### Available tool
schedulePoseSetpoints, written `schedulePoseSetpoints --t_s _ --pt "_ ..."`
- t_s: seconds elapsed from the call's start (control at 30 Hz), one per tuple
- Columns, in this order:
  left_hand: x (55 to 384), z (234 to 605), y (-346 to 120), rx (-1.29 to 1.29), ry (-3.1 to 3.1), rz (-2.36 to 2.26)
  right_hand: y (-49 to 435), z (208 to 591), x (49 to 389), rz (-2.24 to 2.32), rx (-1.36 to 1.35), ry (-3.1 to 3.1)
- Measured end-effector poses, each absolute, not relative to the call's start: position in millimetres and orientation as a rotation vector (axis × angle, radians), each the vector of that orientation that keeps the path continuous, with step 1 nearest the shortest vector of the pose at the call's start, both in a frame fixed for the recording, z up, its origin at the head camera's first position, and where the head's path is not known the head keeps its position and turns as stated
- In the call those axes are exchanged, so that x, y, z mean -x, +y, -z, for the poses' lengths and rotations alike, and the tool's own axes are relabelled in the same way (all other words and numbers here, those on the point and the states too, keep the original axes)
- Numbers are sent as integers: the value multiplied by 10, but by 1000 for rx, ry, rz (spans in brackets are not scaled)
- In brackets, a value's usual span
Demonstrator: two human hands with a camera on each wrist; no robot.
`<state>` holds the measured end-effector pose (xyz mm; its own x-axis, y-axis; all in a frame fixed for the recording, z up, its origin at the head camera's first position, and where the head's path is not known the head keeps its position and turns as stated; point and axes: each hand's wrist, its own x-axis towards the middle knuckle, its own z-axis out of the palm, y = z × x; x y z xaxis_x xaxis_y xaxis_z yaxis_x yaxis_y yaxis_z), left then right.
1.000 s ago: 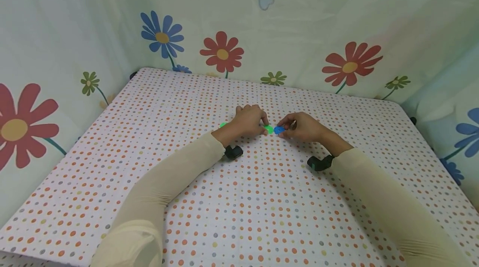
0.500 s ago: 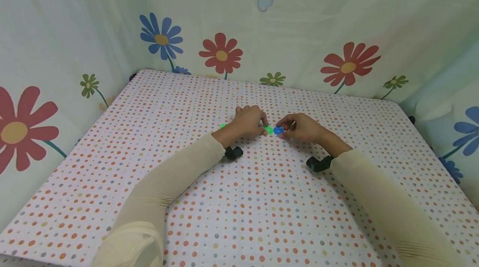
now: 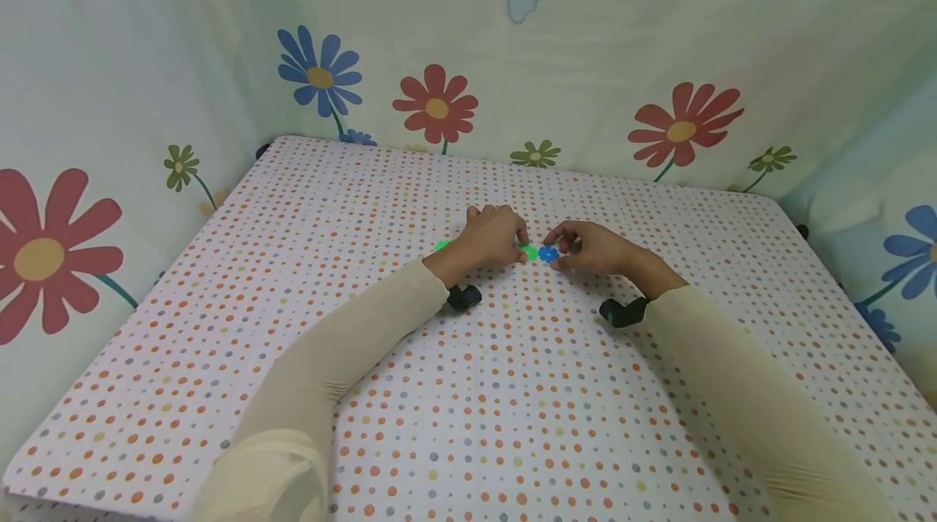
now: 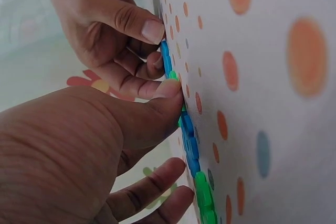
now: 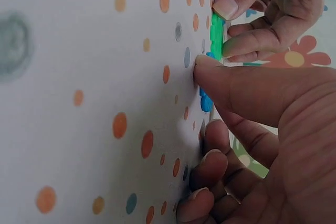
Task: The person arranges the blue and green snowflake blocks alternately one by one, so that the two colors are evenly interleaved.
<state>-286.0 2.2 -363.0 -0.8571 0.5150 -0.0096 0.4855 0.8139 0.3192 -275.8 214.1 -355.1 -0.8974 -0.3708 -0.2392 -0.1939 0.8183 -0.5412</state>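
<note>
A row of notched, flower-shaped plastic discs, green and blue in turn, lies flat on the dotted cloth. My left hand (image 3: 492, 236) reaches over the row and pinches a green disc (image 3: 530, 252) between thumb and finger. To its right a blue disc (image 3: 549, 254) adjoins the green one, and my right hand (image 3: 596, 248) holds its right side with thumb and forefinger. The other right fingers are loosely bent, as the right wrist view shows. Another blue disc (image 4: 189, 142) and a green disc (image 4: 205, 198) continue the row under my left hand, mostly hidden in the head view.
The table (image 3: 468, 424) is covered with a white cloth with coloured dots. A flower-printed curtain (image 3: 586, 58) rises behind it and at both sides. Black wrist devices (image 3: 622, 312) hang below both wrists, close over the cloth.
The right fingertips have shifted slightly, and more of the blue disc shows. The left hand keeps its hold on the green disc. The head view has shifted a little.
</note>
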Motion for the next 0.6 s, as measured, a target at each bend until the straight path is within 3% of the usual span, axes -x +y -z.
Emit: schedulePoseSetpoints --t_s 0.6 --pt "2866 3542 -110 -782 2871 -383 2067 3522 2763 716 465 2634"
